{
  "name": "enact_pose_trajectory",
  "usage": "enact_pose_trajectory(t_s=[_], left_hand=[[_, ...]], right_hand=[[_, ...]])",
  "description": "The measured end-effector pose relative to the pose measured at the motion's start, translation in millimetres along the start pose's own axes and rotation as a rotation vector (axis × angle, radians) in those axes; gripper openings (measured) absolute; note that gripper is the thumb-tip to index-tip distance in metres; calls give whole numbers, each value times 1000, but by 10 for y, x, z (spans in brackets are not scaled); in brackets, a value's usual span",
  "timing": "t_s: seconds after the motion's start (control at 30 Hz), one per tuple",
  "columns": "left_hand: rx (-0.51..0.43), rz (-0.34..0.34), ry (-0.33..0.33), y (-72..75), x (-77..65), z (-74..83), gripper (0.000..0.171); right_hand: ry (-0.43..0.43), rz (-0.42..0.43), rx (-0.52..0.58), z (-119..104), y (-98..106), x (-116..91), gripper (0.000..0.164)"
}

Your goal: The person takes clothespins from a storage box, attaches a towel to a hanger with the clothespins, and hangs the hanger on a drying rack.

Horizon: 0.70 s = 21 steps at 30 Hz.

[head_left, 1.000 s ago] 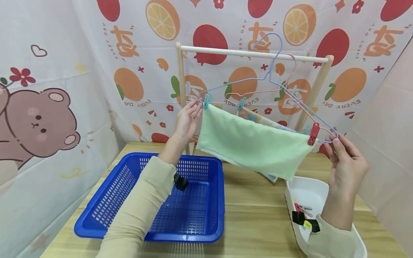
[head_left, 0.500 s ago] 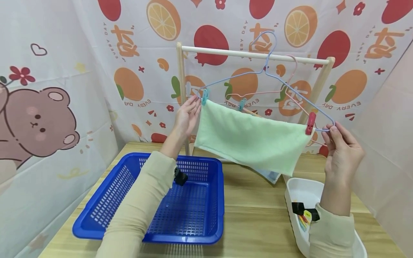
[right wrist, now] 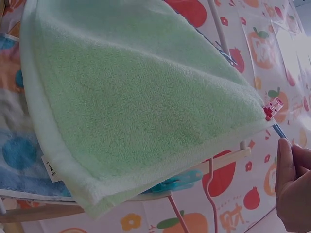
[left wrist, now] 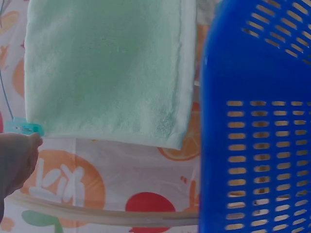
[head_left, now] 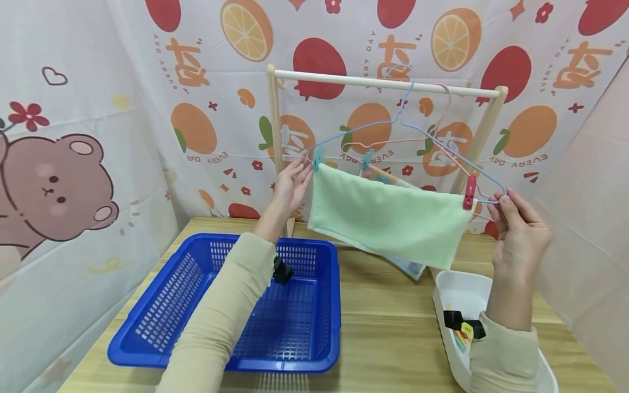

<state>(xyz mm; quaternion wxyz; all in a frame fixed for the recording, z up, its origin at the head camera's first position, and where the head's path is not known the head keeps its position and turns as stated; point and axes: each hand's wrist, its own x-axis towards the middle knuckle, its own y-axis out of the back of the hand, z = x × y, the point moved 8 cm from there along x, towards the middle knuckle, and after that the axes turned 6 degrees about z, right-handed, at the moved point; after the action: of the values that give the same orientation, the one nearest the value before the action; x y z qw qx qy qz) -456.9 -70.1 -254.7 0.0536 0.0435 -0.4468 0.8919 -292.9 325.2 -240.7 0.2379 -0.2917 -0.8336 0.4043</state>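
A blue wire hanger (head_left: 366, 125) carries a pale green towel (head_left: 388, 213), clipped by a teal clothespin (head_left: 318, 158) at the left and a red clothespin (head_left: 469, 192) at the right. My left hand (head_left: 291, 188) holds the hanger's left end beside the teal clothespin. At the other end, my right hand (head_left: 521, 234) pinches the hanger's corner between thumb and fingers. The hanger's hook reaches above the wooden rack's rail (head_left: 344, 79); whether it rests on the rail I cannot tell. The right wrist view shows the towel (right wrist: 146, 97) hanging close, with the red clothespin (right wrist: 273, 108) at its corner.
Behind the towel, a pink hanger (head_left: 388, 142) hangs on the rail with a patterned cloth (right wrist: 19, 150). A blue perforated basket (head_left: 295, 363) stands at the left of the wooden table. At the right, a white tray (head_left: 444, 355) holds clothespins, partly hidden by my right wrist.
The blue hanger's hook has come down toward the rail and shifted slightly left. Both hands have kept their hold; the right one has moved a little left.
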Motion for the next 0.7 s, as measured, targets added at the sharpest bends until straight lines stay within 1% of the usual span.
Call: enact_pose_trajectory(t_s=[0.07,0.17,0.27,0.4,0.5,0.7], left_hand=[[13,18,-2,67,4,-8,46],[32,24,-1,141,7,-18,46],[22,33,-4,215,9,-16,47],[10,54,-14,304,15,8,47],[21,64,-27,329,24,32,47],[16,105,-42,334,36,58,47]], right_hand=[[5,-15,5,32,-12,-11,41],[-1,-27,8,82,0,-26,41],[-18,-42,-4,140,36,-53,40],[-37,-96,-25,220,50,-95,35],[-42,-119,-50,266,49,-118,32],[-69,-130,-79,355,33,-126,31]])
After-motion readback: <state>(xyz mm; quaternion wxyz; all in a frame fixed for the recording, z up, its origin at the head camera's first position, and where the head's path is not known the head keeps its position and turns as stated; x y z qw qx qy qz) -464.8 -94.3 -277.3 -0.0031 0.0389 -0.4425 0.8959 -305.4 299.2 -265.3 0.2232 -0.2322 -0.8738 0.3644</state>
